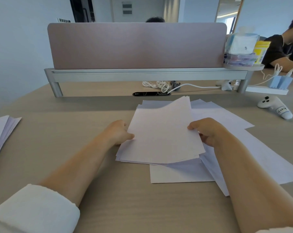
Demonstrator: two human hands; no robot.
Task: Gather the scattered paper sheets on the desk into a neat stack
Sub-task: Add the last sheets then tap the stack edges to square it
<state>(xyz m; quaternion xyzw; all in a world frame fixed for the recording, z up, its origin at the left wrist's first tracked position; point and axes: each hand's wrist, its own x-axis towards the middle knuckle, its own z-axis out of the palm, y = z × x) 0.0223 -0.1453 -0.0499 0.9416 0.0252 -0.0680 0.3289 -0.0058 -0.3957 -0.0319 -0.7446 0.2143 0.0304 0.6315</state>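
Held bundle: a bundle of sheets (164, 132) is lifted at its far end and tilted, its near edge resting on the loose papers below, likely so the edges can be squared.
Left hand (119, 132): grip closed on the bundle's left edge, thumb on top, fingers beneath.
Right hand (208, 130): grip pinched on the right edge, thumb on top.
Loose sheets (260, 152): fanned flat on the desk (58, 132) under and right of the bundle, one sheet (181, 174) jutting toward the near side; still to be gathered.
Second pile (1, 132): at the far left edge, well apart from the rest.
Surroundings: a white controller (275, 106) lies just beyond the right-hand sheets; cables (159, 85) lie under the divider screen (137, 46).
Obstruction: nothing lies on the papers; the right forearm covers some sheets.
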